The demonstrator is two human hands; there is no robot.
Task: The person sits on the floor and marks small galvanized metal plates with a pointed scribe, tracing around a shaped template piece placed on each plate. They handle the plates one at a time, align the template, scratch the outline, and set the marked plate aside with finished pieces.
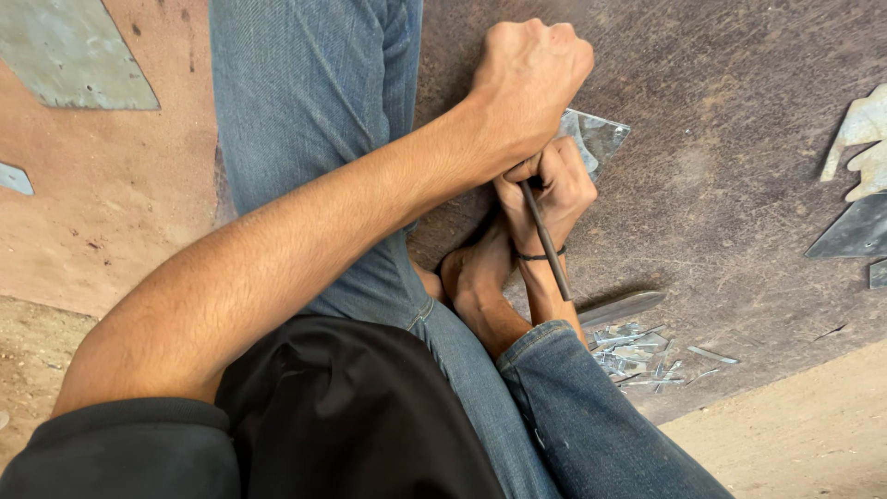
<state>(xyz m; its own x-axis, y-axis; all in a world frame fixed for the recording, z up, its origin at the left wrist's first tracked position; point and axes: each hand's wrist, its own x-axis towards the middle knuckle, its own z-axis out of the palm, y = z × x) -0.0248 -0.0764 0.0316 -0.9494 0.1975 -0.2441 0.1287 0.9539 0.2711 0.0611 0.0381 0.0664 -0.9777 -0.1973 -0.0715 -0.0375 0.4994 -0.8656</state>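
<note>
Left grip [528, 79]: clenched in a fist over the top of the work, forearm crossing my lap. Right grip [554, 189]: closed around a thin dark rod [547, 242], which slants down toward the heel. I cannot tell whether the left fist also holds the rod's upper end; the fist hides it.

The sheet piece [596, 137], a pale angular offcut, lies on the board [739, 185] just under and beyond both hands, partly covered by them.

Judgement: the rod seems to be working the sheet's edge. To do it well, I keep the piece pinned flat, short controlled strokes, fingers behind the sharp edge.

Bare foot [476, 277] sits close below the right hand; scraps [637, 356] lie near it. Further cut sheets [859, 139] lie well apart, at the board's far side.
</note>
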